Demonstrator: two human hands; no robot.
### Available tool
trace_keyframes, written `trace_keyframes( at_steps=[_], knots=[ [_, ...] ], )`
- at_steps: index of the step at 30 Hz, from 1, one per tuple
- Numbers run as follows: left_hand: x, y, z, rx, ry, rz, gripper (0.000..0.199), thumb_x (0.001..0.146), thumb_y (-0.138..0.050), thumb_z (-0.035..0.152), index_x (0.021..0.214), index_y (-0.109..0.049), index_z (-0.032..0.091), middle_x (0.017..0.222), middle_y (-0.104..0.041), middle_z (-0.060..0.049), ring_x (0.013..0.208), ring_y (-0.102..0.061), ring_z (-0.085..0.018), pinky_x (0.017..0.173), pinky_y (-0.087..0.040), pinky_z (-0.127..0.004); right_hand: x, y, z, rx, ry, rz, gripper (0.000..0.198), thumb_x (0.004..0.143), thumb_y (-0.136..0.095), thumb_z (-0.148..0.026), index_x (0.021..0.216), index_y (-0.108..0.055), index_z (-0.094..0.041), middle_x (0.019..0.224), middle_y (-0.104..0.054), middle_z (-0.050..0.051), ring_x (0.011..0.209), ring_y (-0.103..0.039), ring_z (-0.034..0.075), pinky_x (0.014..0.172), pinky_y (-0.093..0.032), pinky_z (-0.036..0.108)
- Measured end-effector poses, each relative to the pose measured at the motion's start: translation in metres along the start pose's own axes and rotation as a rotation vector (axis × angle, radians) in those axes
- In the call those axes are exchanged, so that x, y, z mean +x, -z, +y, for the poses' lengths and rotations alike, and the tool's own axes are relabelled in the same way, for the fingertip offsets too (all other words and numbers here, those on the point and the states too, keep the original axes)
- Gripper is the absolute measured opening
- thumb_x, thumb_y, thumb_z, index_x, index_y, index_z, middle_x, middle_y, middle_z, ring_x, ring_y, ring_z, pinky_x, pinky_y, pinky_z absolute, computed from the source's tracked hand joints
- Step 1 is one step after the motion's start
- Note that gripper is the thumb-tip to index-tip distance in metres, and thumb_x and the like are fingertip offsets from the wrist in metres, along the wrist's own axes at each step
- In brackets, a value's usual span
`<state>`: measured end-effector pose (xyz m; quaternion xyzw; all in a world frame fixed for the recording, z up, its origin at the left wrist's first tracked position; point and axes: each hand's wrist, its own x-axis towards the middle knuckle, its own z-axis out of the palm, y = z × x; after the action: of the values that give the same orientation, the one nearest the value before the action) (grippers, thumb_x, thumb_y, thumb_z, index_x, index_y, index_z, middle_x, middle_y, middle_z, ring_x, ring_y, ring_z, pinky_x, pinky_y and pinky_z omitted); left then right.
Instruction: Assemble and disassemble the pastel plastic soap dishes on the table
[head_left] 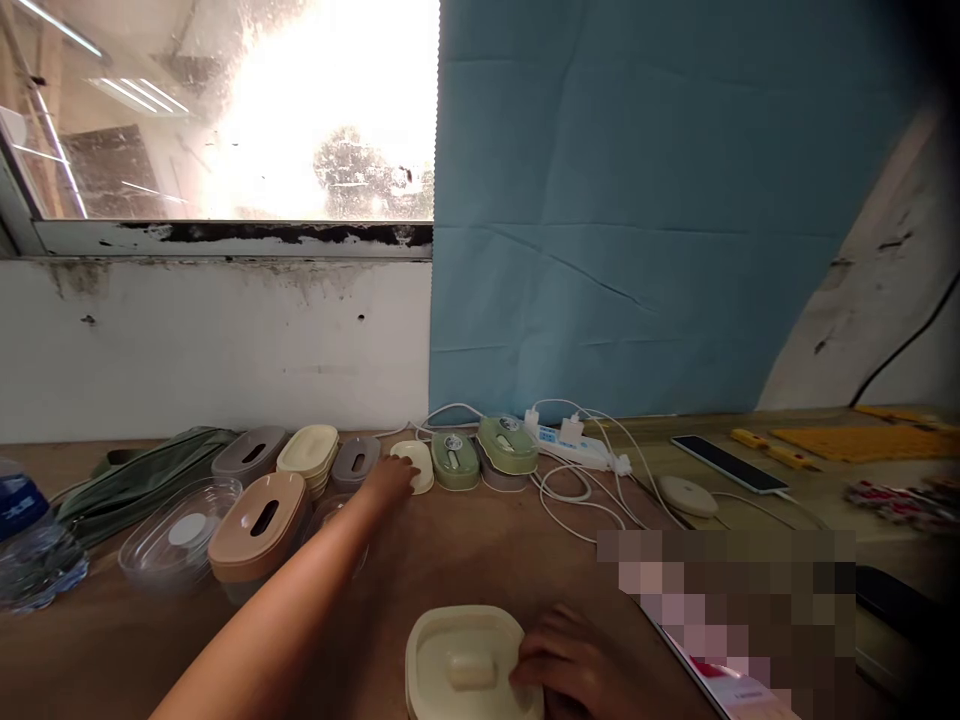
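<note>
My left hand (pixel 391 478) reaches to the back of the table, its fingers bent over the left edge of a small cream lid (pixel 424 466); its thumb is hidden. At the near edge, my right hand (pixel 566 660) grips the right rim of a cream lidded box (pixel 469 625) with a raised bar handle. A grey-lidded box (pixel 358 460) stands just left of my left hand. To the right of the small lid are a green-lidded box (pixel 456 462) and a larger green-lidded box (pixel 508 446). My left forearm partly hides a clear container (pixel 322 520).
On the left stand a pink-lidded box (pixel 259 525), stacked cream lids (pixel 307 450), another grey-lidded box (pixel 251 457), a clear tub (pixel 161 540), a green bag (pixel 150 480) and a water bottle (pixel 37 545). A power strip (pixel 574 445), loose cables and a phone (pixel 727 464) lie right.
</note>
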<state>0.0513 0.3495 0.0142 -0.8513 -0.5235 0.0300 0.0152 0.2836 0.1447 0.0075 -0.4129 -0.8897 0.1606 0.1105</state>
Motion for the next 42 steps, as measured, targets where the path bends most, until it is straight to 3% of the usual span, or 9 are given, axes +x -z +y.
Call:
trace_keyframes(
  at_steps=[10, 16, 19, 21, 25, 29, 32, 38, 42],
  knots=[
    [0.002, -0.004, -0.012, -0.009, -0.008, -0.115, 0.029, 0.086, -0.05, 0.03, 0.11, -0.052, 0.014, 0.11, -0.055, -0.008, 0.094, -0.056, -0.019, 0.079, -0.048, -0.039, 0.002, 0.004, 0.001, 0.131, 0.0, -0.029, 0.037, 0.075, -0.044, -0.004, 0.098, -0.065, -0.024, 0.102, -0.062, 0.004, 0.096, -0.057, 0.015, 0.086, -0.043, 0.025],
    [-0.036, 0.009, -0.008, -0.06, -0.034, 0.093, 0.023, 0.082, -0.048, 0.013, 0.101, -0.06, 0.012, 0.104, -0.06, -0.014, 0.1, -0.054, -0.026, 0.088, -0.04, -0.04, -0.002, -0.005, 0.005, 0.202, 0.005, -0.029, 0.03, 0.084, -0.046, -0.012, 0.104, -0.063, -0.027, 0.103, -0.06, 0.004, 0.096, -0.057, 0.013, 0.084, -0.044, 0.022],
    [-0.086, 0.009, -0.001, -0.22, -0.074, 0.366, 0.029, 0.082, -0.043, 0.012, 0.106, -0.057, 0.016, 0.11, -0.056, -0.011, 0.104, -0.051, -0.023, 0.091, -0.039, -0.036, 0.005, -0.013, 0.011, 0.192, 0.024, 0.083, 0.023, 0.088, -0.045, -0.022, 0.105, -0.061, -0.026, 0.101, -0.059, 0.005, 0.094, -0.056, 0.014, 0.083, -0.044, 0.023],
    [-0.125, -0.001, 0.003, -0.388, -0.103, 0.547, 0.027, 0.079, -0.044, 0.012, 0.102, -0.057, 0.018, 0.108, -0.054, -0.01, 0.099, -0.051, -0.021, 0.087, -0.042, -0.034, 0.024, -0.013, 0.013, 0.164, 0.047, 0.208, 0.022, 0.09, -0.043, -0.024, 0.105, -0.059, -0.025, 0.1, -0.058, 0.005, 0.094, -0.056, 0.014, 0.083, -0.044, 0.024],
    [-0.181, -0.031, 0.008, -0.474, -0.19, 0.57, 0.027, 0.073, -0.044, 0.007, 0.094, -0.057, 0.019, 0.096, -0.053, -0.009, 0.086, -0.052, -0.02, 0.074, -0.046, -0.032, 0.102, -0.005, 0.014, 0.073, 0.041, 0.416, 0.024, 0.09, -0.041, -0.022, 0.108, -0.057, -0.022, 0.101, -0.057, 0.006, 0.093, -0.055, 0.016, 0.082, -0.044, 0.026],
    [-0.195, -0.049, 0.003, -0.468, -0.13, 0.562, 0.025, 0.072, -0.043, 0.005, 0.088, -0.057, 0.018, 0.087, -0.052, -0.008, 0.08, -0.05, -0.02, 0.069, -0.045, -0.033, 0.193, -0.005, 0.022, -0.018, -0.091, 0.456, 0.026, 0.086, -0.043, -0.014, 0.107, -0.058, -0.018, 0.104, -0.057, 0.008, 0.094, -0.056, 0.017, 0.084, -0.042, 0.028],
    [-0.193, -0.052, 0.0, -0.5, -0.092, 0.556, 0.022, 0.071, -0.044, 0.005, 0.084, -0.057, 0.018, 0.085, -0.051, -0.008, 0.079, -0.05, -0.02, 0.068, -0.044, -0.032, 0.235, -0.016, 0.033, -0.047, -0.154, 0.426, 0.026, 0.082, -0.046, -0.01, 0.102, -0.061, -0.015, 0.103, -0.058, 0.01, 0.094, -0.056, 0.019, 0.084, -0.042, 0.03],
    [-0.188, -0.057, 0.002, -0.527, -0.13, 0.522, 0.021, 0.066, -0.047, 0.004, 0.078, -0.055, 0.019, 0.083, -0.051, -0.006, 0.077, -0.05, -0.019, 0.067, -0.042, -0.03, 0.254, -0.039, 0.045, -0.127, -0.215, 0.314, 0.027, 0.078, -0.048, -0.006, 0.098, -0.063, -0.014, 0.101, -0.059, 0.009, 0.094, -0.056, 0.018, 0.082, -0.041, 0.027],
    [-0.186, -0.06, 0.0, -0.555, -0.125, 0.488, 0.022, 0.064, -0.047, 0.003, 0.078, -0.054, 0.019, 0.084, -0.052, -0.006, 0.078, -0.05, -0.019, 0.067, -0.042, -0.029, 0.25, -0.035, 0.039, -0.184, -0.193, 0.257, 0.029, 0.079, -0.046, -0.011, 0.103, -0.061, -0.015, 0.105, -0.058, 0.01, 0.094, -0.056, 0.019, 0.083, -0.04, 0.028]
  ],
)
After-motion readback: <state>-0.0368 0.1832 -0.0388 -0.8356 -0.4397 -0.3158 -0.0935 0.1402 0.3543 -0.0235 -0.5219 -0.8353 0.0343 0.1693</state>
